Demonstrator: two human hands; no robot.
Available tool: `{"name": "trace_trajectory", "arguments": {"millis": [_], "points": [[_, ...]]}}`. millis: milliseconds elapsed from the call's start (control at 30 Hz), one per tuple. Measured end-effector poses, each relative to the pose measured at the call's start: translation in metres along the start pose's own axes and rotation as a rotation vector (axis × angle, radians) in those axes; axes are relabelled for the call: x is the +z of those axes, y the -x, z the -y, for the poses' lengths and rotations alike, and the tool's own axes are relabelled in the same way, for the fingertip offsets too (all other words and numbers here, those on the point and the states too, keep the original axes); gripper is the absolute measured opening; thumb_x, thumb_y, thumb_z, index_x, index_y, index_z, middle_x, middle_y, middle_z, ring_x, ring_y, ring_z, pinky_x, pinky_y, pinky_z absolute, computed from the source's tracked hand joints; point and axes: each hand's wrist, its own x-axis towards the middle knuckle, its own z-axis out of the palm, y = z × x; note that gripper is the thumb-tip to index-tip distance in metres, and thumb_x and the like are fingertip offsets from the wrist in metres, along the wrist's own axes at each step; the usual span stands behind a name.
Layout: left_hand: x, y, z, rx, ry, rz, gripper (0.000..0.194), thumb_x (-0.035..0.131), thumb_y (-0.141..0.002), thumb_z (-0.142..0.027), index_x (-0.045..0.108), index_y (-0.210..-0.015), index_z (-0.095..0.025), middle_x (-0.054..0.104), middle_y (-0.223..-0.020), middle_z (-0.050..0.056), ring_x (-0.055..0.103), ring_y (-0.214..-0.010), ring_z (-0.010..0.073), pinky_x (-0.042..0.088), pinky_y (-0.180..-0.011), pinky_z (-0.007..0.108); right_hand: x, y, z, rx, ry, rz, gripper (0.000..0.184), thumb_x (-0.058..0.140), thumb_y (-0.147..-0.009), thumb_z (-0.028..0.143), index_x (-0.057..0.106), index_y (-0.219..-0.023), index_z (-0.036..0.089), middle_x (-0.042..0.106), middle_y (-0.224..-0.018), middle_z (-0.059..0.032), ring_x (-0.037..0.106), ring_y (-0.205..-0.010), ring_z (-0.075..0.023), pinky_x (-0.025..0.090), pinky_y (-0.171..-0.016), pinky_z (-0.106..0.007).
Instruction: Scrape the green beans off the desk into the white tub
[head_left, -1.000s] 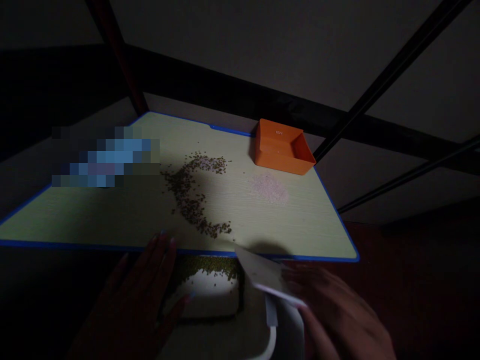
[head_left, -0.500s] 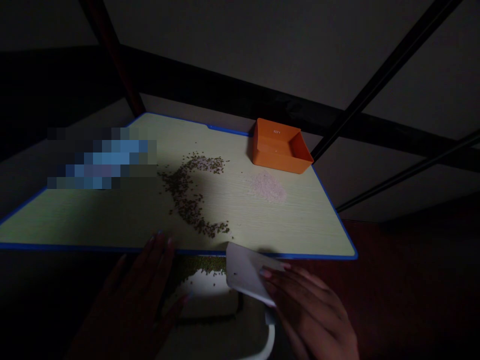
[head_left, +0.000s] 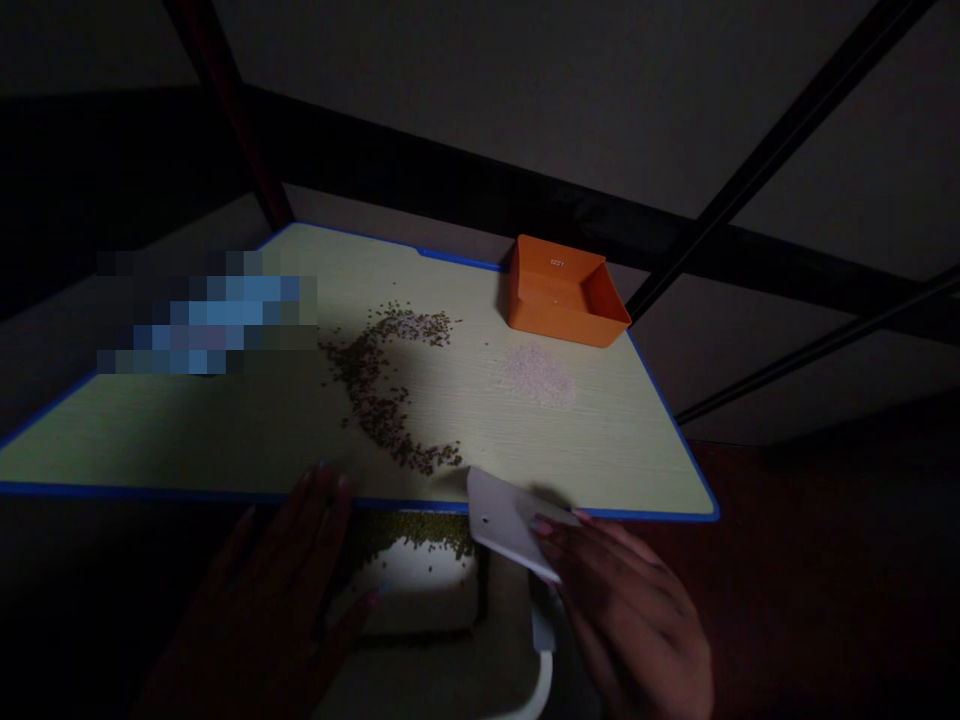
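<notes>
My right hand (head_left: pixel 634 600) grips a flat white scraper (head_left: pixel 510 525) with a small hole, thumb and fingers pressed on its right end. The scraper is tilted over the table's front edge. Just below that edge sits a white tray (head_left: pixel 424 595) with small green beans (head_left: pixel 420 528) gathered along its far side. My left hand (head_left: pixel 289 570) holds the tray's left side, its thumb over the inside and fingertips by the table edge; dim light hides part of the grip. On the table, dark green beans (head_left: pixel 367 385) lie scattered in a curved band, mixed with some pale grains.
A pile of pale grains (head_left: pixel 538 375) lies in front of an orange bin (head_left: pixel 570 290) at the table's back right. A blurred blue item (head_left: pixel 232 310) is at the left. The pale table (head_left: pixel 600 460) has a blue rim. A white curved tube (head_left: pixel 541 670) stands below.
My right hand has shifted the scraper slightly right and up, uncovering more of the tray's right end and its beans. My left hand stays in place.
</notes>
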Motion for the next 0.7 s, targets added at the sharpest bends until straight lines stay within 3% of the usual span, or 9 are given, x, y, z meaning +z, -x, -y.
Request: {"name": "trace_trajectory", "arguments": {"millis": [167,500,600,700], "points": [[0.000,0.001,0.001,-0.015,0.018,-0.010,0.073,0.039,-0.087,-0.047,0.024,-0.148,-0.010,0.029,-0.157,0.016,0.022,-0.147,0.0246,0.014,-0.120,0.046,-0.001,0.001,0.000,0.003,-0.039,-0.003,0.016,0.054,-0.094,0.010,0.070,-0.098,0.014,0.079,-0.096,-0.0062,0.072,-0.099,-0.0112,0.049,-0.103,-0.024],[-0.002,0.000,-0.005,-0.130,0.099,0.000,0.071,0.032,-0.089,-0.056,0.020,-0.150,-0.021,0.035,-0.155,0.011,0.031,-0.144,0.0238,0.018,-0.119,0.047,-0.008,0.000,0.003,-0.085,-0.035,0.030,0.013,0.057,-0.093,0.011,0.070,-0.093,0.015,0.079,-0.093,-0.0036,0.073,-0.095,-0.0105,0.049,-0.104,-0.024],[-0.002,0.001,-0.004,-0.123,0.106,0.012,0.072,0.037,-0.087,-0.056,0.021,-0.149,-0.023,0.033,-0.156,0.008,0.029,-0.145,0.0202,0.013,-0.120,0.041,-0.012,0.008,-0.003,-0.053,-0.008,0.012,0.013,0.058,-0.091,0.011,0.070,-0.095,0.014,0.079,-0.093,-0.0045,0.073,-0.096,-0.0133,0.053,-0.100,-0.026],[-0.002,0.001,-0.005,-0.152,0.119,0.025,0.073,0.037,-0.087,-0.057,0.019,-0.150,-0.025,0.031,-0.157,0.007,0.029,-0.145,0.0201,0.016,-0.120,0.042,-0.017,0.016,-0.012,0.017,0.038,-0.070,0.017,0.060,-0.088,0.009,0.069,-0.101,0.013,0.078,-0.096,-0.0073,0.073,-0.099,-0.0172,0.056,-0.096,-0.031]]}}
